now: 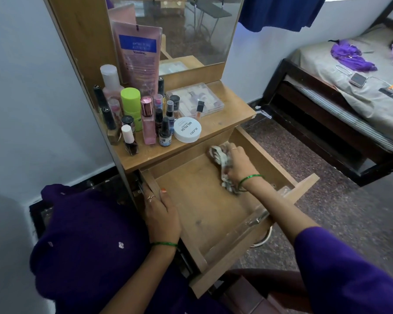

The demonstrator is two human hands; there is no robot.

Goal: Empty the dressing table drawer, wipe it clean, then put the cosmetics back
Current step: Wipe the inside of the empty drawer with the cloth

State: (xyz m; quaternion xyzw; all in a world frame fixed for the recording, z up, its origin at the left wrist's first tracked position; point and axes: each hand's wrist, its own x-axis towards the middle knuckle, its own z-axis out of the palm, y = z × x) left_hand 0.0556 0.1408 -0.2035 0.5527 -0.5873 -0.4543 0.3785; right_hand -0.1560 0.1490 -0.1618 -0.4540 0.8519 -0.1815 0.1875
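While right hand [235,165] grips cloth [222,164] in drawer [197,200], left hand [161,214] clasps its wall

Wooden dressing table top [216,125], crowded bottles [143,118] at its left, white round tub [187,129] near the front edge, clear plastic case [194,100] toward the mirror [179,30]

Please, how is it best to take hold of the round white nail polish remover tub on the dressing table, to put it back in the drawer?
Grip the white tub across its low round sides, coming from above and from the right. Its flat lid faces up and it lies at the right edge of the bottle cluster, with a dark bottle close on its left, so that side is crowded. The tabletop to its right looks bare.
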